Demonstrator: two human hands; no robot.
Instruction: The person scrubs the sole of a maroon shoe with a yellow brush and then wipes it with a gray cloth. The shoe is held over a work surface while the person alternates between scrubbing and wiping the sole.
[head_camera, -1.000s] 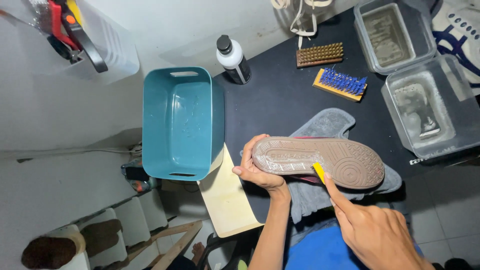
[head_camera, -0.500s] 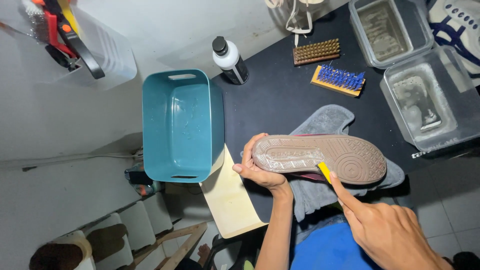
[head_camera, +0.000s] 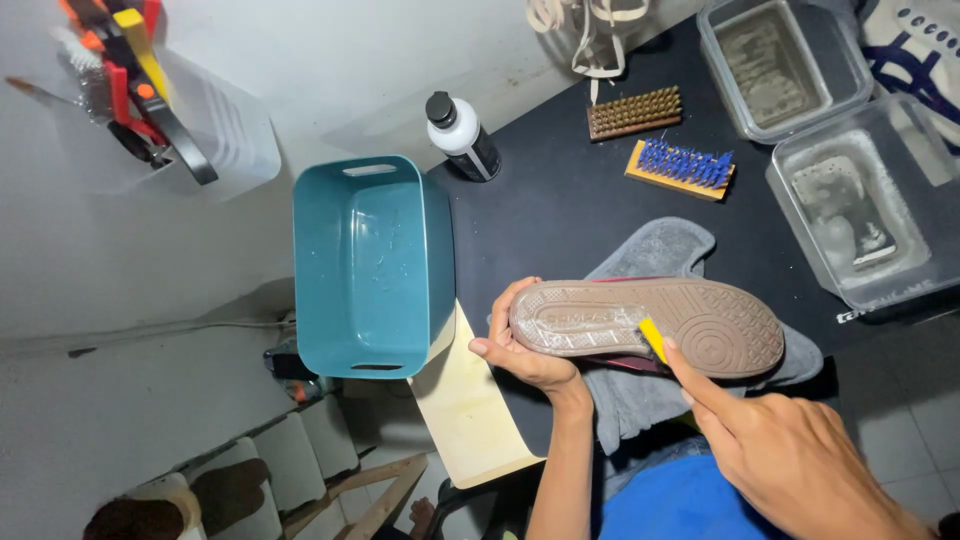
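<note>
Left hand (head_camera: 525, 350) grips the shoe (head_camera: 650, 325) at one end, fingers wrapped round the edge, thumb under. Shoe is sole-up, lying level, wet foam over the half next to the left hand. Right hand (head_camera: 790, 460) is clenched on a yellow brush (head_camera: 653, 339), forefinger stretched along it, brush tip pressed on the sole near its middle. Most of the brush is hidden by the hand.

Places, all relative to the shoe:
- grey towel (head_camera: 650, 250) directly beneath it, spilling out behind and below.
- teal tub (head_camera: 372, 265) just left of it, empty apart from droplets, sitting at the edge of the black mat (head_camera: 560, 190).
- cream board (head_camera: 465, 410) below-left, poking out from under the tub.
- bottle (head_camera: 462, 135), white with black cap, up-left, just beyond the tub's far corner.
- brown brush (head_camera: 634, 112) and blue brush (head_camera: 682, 167) above it, bristles up, near each other, not touching.
- two clear boxes above-right: far box (head_camera: 785, 65) and near box (head_camera: 860, 205), side by side, both with murky water.
- laces (head_camera: 590, 25) above, past the brown brush.
</note>
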